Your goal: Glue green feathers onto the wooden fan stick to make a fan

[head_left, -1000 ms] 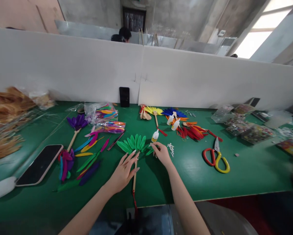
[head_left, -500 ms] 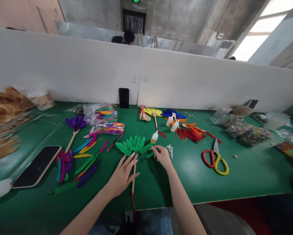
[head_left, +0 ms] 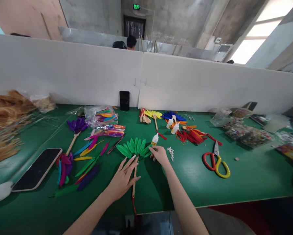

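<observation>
A fan of green feathers (head_left: 134, 146) on a wooden stick handle (head_left: 134, 187), with a red cord at its bottom, lies before me. My left hand (head_left: 123, 179) rests across the base of the feathers with its fingers stretched out, thumb over the handle. At the fan's right side, my right hand (head_left: 159, 154) pinches a green feather (head_left: 146, 154), close against the other feathers. The feather's far end is partly hidden by my fingers. Just behind that hand stands a small white glue bottle (head_left: 155, 139) with a yellow label. Small white beads (head_left: 170, 153) lie to its right.
Scissors (head_left: 217, 160) lie at right. Loose coloured feathers (head_left: 87, 160), a purple fan (head_left: 76, 125) and a phone (head_left: 37, 169) are at left. Yellow (head_left: 153, 114) and blue feather fans (head_left: 174, 115) and bagged beads (head_left: 256, 137) lie towards the white partition (head_left: 197, 81).
My right hand has moved slightly left, bringing the pinched feather in against the fan's right side. My left hand stays on the fan's base. The view has tilted up a little.
</observation>
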Tool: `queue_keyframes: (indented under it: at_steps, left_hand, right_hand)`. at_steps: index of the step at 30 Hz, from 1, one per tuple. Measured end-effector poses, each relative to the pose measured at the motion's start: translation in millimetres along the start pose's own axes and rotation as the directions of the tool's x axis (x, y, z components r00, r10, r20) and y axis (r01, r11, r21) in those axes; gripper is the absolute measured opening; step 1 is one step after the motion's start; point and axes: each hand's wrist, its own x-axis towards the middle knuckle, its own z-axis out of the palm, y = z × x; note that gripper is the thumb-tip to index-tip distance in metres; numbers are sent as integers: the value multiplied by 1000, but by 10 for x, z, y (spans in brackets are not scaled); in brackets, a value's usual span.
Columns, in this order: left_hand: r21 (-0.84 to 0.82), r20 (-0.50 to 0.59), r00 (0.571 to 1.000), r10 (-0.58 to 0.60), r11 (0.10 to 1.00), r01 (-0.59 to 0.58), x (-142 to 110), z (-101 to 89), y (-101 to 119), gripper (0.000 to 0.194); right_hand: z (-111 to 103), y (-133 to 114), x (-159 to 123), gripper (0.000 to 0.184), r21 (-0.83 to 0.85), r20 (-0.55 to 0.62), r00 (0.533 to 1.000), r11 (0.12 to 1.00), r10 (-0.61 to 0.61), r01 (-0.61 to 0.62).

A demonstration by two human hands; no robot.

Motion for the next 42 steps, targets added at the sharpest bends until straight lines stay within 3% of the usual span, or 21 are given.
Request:
queue_keyframes:
  at_steps: [23, 34, 42]
  left_hand:
    - [-22, -31, 1000, 1, 1000, -1, -16, -11, -1, 43]
    - [101, -7, 1000, 13, 995, -12, -27, 30, -25, 46]
    - [47, -17, 999, -27, 998, 28, -35, -15, -9, 46]
  right_hand:
    - [21, -28, 136, 23, -22, 43, 999, 1000, 8, -7]
    - [20, -42, 136, 24, -27, 56, 998, 999, 21, -20]
    - [-32, -67, 104, 28, -20, 67, 998, 1000, 4, -2]
